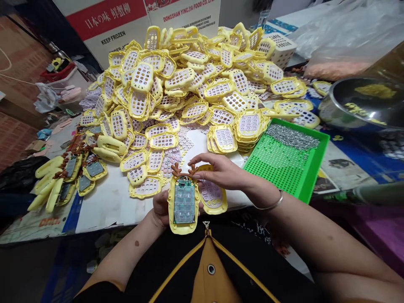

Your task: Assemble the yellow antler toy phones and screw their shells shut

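A yellow toy phone shell [171, 206] rests in my left hand [161, 207], whose fingers wrap its side and pass behind it. Inside the shell sits a green circuit board [184, 184] with a grey translucent key pad [184, 205] over it. Brown antlers [176, 169] stick up from its top end. My right hand [217, 171] pinches the right-hand antler between thumb and fingers. Below that hand, another yellow shell with a pale key pad [212, 197] lies at the table edge, partly covered by the held shell.
Yellow shells with key holes [179, 80] make a large heap at the back. A green tray [280, 164] of small metal screws [292, 135] stands right, near a steel bowl [344, 107]. Several shells with boards [95, 169] lie left. Cardboard box [126, 25] stands behind.
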### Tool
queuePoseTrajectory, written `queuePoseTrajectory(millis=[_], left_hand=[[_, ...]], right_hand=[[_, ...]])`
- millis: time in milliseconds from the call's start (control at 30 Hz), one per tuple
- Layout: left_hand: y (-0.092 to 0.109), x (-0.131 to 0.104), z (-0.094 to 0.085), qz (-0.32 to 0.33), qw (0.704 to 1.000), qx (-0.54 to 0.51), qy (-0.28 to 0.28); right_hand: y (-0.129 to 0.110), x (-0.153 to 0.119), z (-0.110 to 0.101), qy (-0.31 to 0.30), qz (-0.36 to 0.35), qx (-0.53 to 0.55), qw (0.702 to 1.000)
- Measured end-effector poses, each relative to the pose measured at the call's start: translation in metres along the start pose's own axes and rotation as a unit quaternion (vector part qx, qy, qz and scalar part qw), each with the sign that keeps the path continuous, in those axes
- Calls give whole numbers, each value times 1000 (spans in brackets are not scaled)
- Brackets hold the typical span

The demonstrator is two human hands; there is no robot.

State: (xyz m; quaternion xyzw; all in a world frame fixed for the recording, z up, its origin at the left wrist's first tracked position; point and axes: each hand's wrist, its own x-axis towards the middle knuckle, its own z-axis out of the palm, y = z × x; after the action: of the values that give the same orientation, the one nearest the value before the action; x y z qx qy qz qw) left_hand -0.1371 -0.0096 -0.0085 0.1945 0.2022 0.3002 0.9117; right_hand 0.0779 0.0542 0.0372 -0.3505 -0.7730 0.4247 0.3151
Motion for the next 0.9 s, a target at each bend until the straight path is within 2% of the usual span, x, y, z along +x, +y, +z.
queuePoseTrajectory(millis=[67,167,267,333,367,433,467,533,633,700,800,900], left_hand=[[0,1,1,4,1000,1,12],[2,2,3,-5,1000,0,-1],[6,1,4,-4,1000,3,-13],[9,1,5,21,1000,6,-6],[10,1,4,37,999,5,-1],[12,2,4,59,998,3,9],[12,2,3,62,998,4,11],[13,3,3,61,998,7,10],[14,0,4,57,998,13,3],[15,-3,8,49,998,27,4],[18,-8,16,59,996,64,35],[21,-10,24,128,978,109,127]], right_hand=[[-2,0,1,17,8,-15,1000],[0,0,0,54,-4,-3,999],[10,-7,0,183,36,121,975],[18,-18,5,219,86,249,939],[22,-25,9,193,110,320,921],[27,-39,22,95,148,432,884],[28,-46,29,55,159,466,869],[28,-56,42,14,176,517,838],[27,-60,55,0,187,581,792],[27,-60,59,-9,180,609,773],[27,-57,62,0,175,617,767],[23,-52,68,27,188,601,777]])
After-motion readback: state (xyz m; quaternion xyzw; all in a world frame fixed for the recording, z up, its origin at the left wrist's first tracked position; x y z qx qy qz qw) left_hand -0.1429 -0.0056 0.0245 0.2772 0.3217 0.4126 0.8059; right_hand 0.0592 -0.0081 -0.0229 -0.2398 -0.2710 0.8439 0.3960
